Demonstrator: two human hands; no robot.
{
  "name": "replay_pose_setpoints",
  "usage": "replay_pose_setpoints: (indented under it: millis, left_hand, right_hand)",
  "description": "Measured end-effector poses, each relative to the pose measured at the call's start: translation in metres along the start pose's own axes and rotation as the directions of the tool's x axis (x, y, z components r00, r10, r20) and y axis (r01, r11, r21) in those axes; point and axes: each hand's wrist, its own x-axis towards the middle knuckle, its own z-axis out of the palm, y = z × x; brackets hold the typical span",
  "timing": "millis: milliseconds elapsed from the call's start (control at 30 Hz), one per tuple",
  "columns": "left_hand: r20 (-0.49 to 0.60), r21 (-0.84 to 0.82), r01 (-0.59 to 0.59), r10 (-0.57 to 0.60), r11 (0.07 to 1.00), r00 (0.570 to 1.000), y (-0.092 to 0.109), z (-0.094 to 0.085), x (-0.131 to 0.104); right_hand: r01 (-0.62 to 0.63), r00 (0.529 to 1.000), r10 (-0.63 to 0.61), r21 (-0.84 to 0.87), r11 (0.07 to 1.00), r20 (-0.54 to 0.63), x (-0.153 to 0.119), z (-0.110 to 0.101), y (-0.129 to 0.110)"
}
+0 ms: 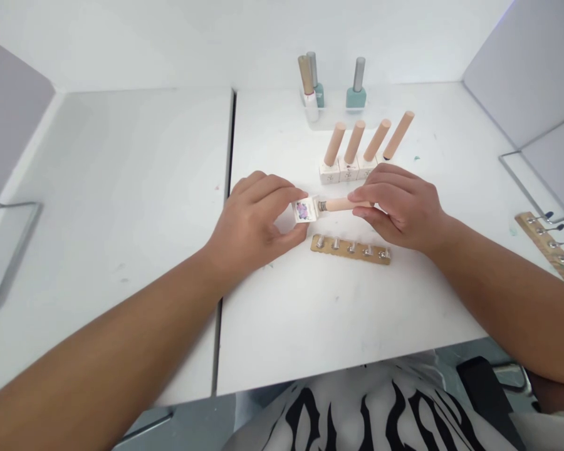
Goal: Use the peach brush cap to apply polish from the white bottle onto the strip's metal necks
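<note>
My left hand (263, 216) grips a small white nail polish bottle (305, 210) with a flower print, tipped on its side between thumb and fingers. My right hand (395, 203) pinches the peach cap (341, 204), whose collar is just at the bottle's mouth; I cannot tell whether it is fully free of the thread. Just below both hands lies a wooden strip (344, 252) bearing several clear nail tips on small stands. Behind my right hand stands a row of white bottles (349, 169) with peach caps, one partly hidden by my fingers.
At the back, a clear tray (331, 119) holds two teal bottles and a white bottle (311, 105) with a tan cap. On the right lies another wooden strip (548, 244) with dark-painted nail tips, beside a wire frame (521, 181). A dark seam (225, 250) splits the white tabletop.
</note>
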Motion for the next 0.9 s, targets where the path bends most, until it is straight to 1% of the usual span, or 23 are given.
replay_pose_setpoints:
  millis: [167,233,300,367,433,500,533,600,667,733,833,900]
  left_hand:
    - [0.008,0.003,-0.030,0.030,1.000,1.000,-0.0002,-0.0006,0.0006]
    - [0.000,0.001,-0.036,0.036,0.999,0.999,-0.0006,-0.0006,0.0005]
    - [-0.011,-0.008,-0.045,0.045,0.999,0.999,-0.0009,-0.0008,0.0002]
    - [-0.010,-0.022,-0.029,0.029,0.999,1.000,-0.0010,-0.0011,0.0000]
    - [0.002,-0.042,-0.029,0.029,0.999,1.000,-0.0010,-0.0013,0.0001]
    - [0.004,-0.068,-0.010,0.011,0.998,1.000,-0.0008,-0.0015,0.0004]
    - [0.003,-0.087,-0.001,0.001,0.996,1.000,-0.0007,-0.0015,0.0005]
    - [-0.003,-0.130,0.033,-0.034,0.991,0.999,-0.0002,-0.0017,0.0007]
    - [0.011,-0.165,0.070,-0.069,0.984,0.998,0.0005,-0.0024,0.0006]
    - [0.024,-0.192,0.099,-0.096,0.976,0.995,0.0014,-0.0036,0.0001]
    - [0.045,-0.216,0.148,-0.142,0.965,0.989,0.0025,-0.0056,-0.0010]
    - [0.064,-0.231,0.180,-0.170,0.956,0.983,0.0026,-0.0064,-0.0019]
  right_hand:
    - [-0.032,0.998,0.033,-0.029,0.999,0.049,-0.0002,-0.0051,0.0009]
    - [-0.068,0.996,0.069,-0.014,0.998,0.052,0.0003,-0.0066,0.0003]
    - [-0.147,0.988,0.145,0.027,0.989,0.046,0.0007,-0.0076,-0.0011]
    - [-0.281,0.960,0.277,0.089,0.956,0.047,0.0006,-0.0081,-0.0033]
    - [-0.445,0.895,0.441,0.165,0.880,0.060,0.0002,-0.0083,-0.0058]
    - [-0.588,0.804,0.591,0.250,0.769,0.072,-0.0005,-0.0079,-0.0077]
    - [-0.640,0.756,0.650,0.296,0.709,0.078,-0.0008,-0.0076,-0.0082]
    - [-0.707,0.669,0.737,0.389,0.590,0.097,-0.0013,-0.0066,-0.0080]
    - [-0.730,0.601,0.790,0.487,0.480,0.123,-0.0015,-0.0056,-0.0064]
    - [-0.723,0.553,0.819,0.575,0.384,0.149,-0.0015,-0.0050,-0.0043]
    - [-0.714,0.497,0.846,0.644,0.274,0.191,-0.0007,-0.0057,-0.0022]
    - [-0.715,0.476,0.852,0.660,0.231,0.217,0.0001,-0.0070,-0.0023]
